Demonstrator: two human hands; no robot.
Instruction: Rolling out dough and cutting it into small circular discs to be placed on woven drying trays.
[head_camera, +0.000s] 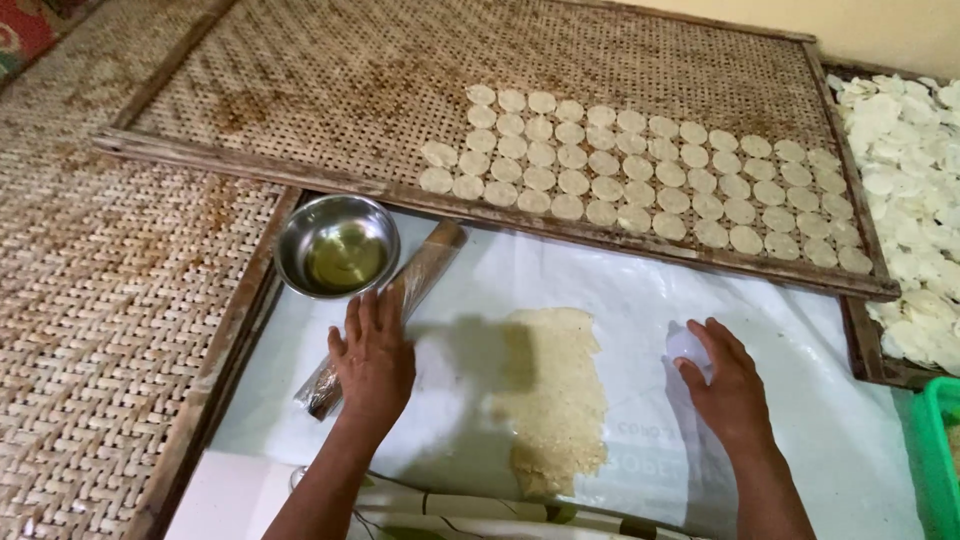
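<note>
My left hand (374, 360) rests palm down on a plastic-wrapped rolling pin (420, 275) that lies slanted on a white plastic sheet (620, 290). A flat, rough-edged sheet of pale dough (555, 395) lies in the middle of the white sheet between my hands. My right hand (728, 385) is curled over a small clear round cup or cutter (686, 345), gripping it on the sheet to the right of the dough.
A steel bowl (337, 245) holding oil sits just behind my left hand. A woven bamboo tray (300, 90) behind it carries several rows of round dough discs (640, 165). Another tray at far right holds piled white discs (915, 200). A green basket edge (940, 450) shows at right.
</note>
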